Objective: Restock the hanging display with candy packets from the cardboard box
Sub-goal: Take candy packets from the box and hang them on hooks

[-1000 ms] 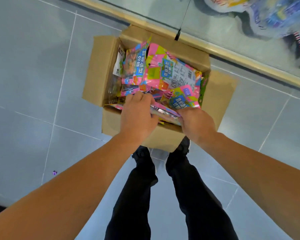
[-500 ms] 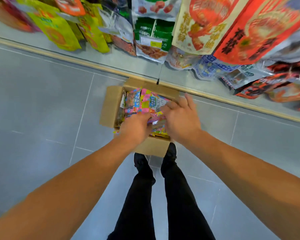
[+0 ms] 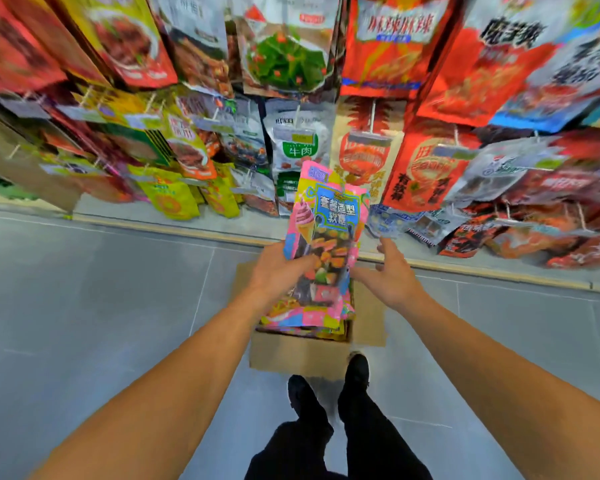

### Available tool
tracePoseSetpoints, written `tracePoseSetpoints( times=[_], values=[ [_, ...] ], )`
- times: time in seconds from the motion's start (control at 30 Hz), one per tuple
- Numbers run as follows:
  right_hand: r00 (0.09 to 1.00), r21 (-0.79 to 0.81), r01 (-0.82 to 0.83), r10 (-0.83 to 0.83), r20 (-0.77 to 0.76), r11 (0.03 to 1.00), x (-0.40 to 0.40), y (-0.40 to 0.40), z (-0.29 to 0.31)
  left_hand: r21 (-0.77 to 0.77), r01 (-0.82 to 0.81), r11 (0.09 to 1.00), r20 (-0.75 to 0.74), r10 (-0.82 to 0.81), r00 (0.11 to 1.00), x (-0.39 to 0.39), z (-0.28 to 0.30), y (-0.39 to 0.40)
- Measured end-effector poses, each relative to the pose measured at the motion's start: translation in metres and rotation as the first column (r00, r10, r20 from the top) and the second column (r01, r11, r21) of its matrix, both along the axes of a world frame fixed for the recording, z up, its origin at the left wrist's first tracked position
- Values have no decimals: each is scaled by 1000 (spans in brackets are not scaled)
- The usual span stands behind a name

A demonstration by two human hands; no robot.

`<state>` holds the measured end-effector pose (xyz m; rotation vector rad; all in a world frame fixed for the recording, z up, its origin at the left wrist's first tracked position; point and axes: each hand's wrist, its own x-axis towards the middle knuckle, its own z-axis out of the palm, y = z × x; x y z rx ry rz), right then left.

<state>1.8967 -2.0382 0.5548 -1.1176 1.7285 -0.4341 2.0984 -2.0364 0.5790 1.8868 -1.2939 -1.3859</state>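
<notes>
Glossy pink candy packets (image 3: 326,237) — left hand (image 3: 278,271) grips them, right hand (image 3: 388,275) spread — above cardboard box (image 3: 298,355).

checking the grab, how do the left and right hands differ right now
The left hand grips the stack of candy packets from its left side; the right hand holds nothing. Left fingers curl round the stack; right fingers are spread, just beside the packets. Both hover above the cardboard box.

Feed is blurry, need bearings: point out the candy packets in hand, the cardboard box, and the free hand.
candy packets (image 3: 329,237): head view, front of top packet.
cardboard box (image 3: 298,355): head view, near outer wall.
right hand (image 3: 392,278): head view, back of hand.
</notes>
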Motion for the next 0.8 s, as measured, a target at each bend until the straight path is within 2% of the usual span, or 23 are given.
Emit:
tracePoseSetpoints(
  times=[0.1,0.17,0.3,0.37,0.5,0.67,0.8],
  values=[
    [971,59,133,-142,193,989,-15,3,31,-23,29,999,-158,-32,987,-18,31,-6],
    [913,52,194,-199,355,980,-30,8,54,-54,66,996,-267,-78,961,-34,49,-8],
    [809,-47,323,-250,532,945,-60,17,91,-103,162,981,-340,-187,922,-62,76,-13],
    [788,-117,380,-255,561,918,-82,25,111,-145,222,964,-334,-259,906,-82,91,-13],
    [797,-220,437,-262,545,872,-128,48,142,-176,248,953,-407,-300,863,-129,117,-5],
    [791,-346,515,-280,544,784,-204,81,182,-229,324,918,-415,-393,820,-208,152,20],
    [806,-438,517,-246,538,735,-272,107,219,-304,308,902,-440,-419,794,-281,187,51]
  ],
)
